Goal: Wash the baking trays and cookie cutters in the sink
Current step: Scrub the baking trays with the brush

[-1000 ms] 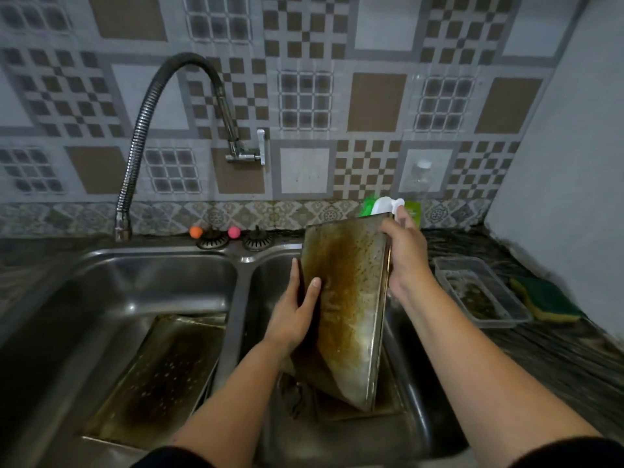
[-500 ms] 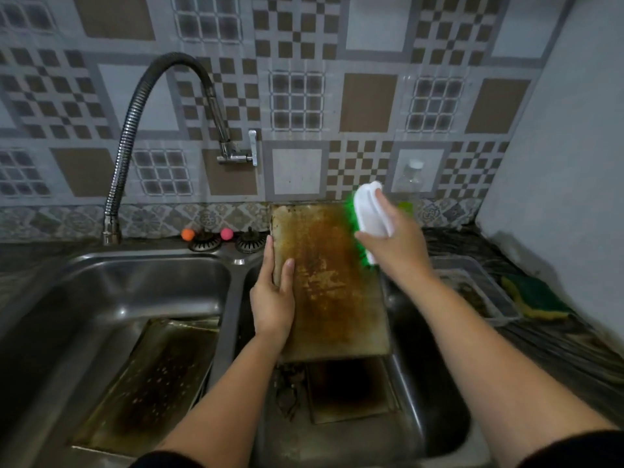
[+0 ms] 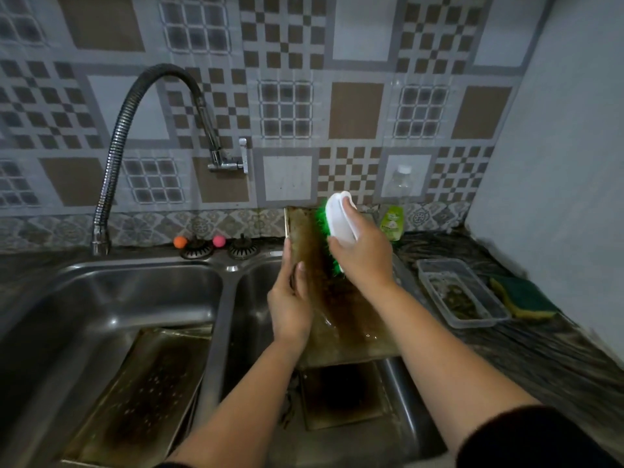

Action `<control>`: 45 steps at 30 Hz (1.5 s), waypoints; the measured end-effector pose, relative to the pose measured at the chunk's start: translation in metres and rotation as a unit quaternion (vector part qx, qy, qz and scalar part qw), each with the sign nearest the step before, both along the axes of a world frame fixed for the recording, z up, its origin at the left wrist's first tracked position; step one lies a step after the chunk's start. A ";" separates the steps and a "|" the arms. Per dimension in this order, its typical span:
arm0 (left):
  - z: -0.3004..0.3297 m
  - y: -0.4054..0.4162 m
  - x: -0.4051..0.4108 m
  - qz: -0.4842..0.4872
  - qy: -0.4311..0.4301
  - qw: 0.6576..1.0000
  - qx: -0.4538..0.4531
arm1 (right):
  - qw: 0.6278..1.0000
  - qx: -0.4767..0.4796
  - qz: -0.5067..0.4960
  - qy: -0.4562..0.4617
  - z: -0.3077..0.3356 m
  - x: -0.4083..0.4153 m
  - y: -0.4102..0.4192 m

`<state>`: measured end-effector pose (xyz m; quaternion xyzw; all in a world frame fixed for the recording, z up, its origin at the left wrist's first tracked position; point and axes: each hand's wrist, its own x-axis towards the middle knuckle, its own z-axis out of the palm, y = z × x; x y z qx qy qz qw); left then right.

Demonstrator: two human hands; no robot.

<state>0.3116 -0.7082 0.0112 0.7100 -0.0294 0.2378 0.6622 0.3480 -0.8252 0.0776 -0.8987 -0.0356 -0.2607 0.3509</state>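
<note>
Three baking trays: one held tray (image 3: 341, 309) over the right basin, a second tray (image 3: 341, 393) beneath it, a third tray (image 3: 141, 393) in the left basin. Behind the sink (image 3: 223, 275): two strainer plugs (image 3: 197, 252), two small balls (image 3: 180, 241). One brush (image 3: 339, 219), one sponge (image 3: 521, 297), one plastic container (image 3: 461, 292), two bottles (image 3: 391, 222).

Bare forearms — dark sleeves (image 3: 526, 437) pushed up past the elbows
</note>
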 end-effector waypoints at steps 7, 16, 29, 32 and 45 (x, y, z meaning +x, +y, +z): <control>-0.002 0.031 0.015 0.093 0.010 0.995 0.017 | 0.988 0.043 0.143 0.040 -0.073 -0.101 0.019; -0.003 -0.004 0.000 0.023 0.017 0.999 -0.027 | 0.996 0.058 0.054 0.041 0.001 -0.020 0.016; -0.003 -0.013 -0.011 -0.009 -0.004 1.000 -0.005 | 0.997 0.072 -0.012 0.036 -0.004 0.001 -0.017; 0.003 -0.010 -0.002 0.042 -0.010 0.999 -0.008 | 0.996 0.071 0.004 0.053 -0.022 -0.022 -0.022; 0.010 -0.048 -0.017 0.048 -0.006 0.988 0.149 | 0.992 0.123 -0.004 0.025 0.019 -0.005 -0.021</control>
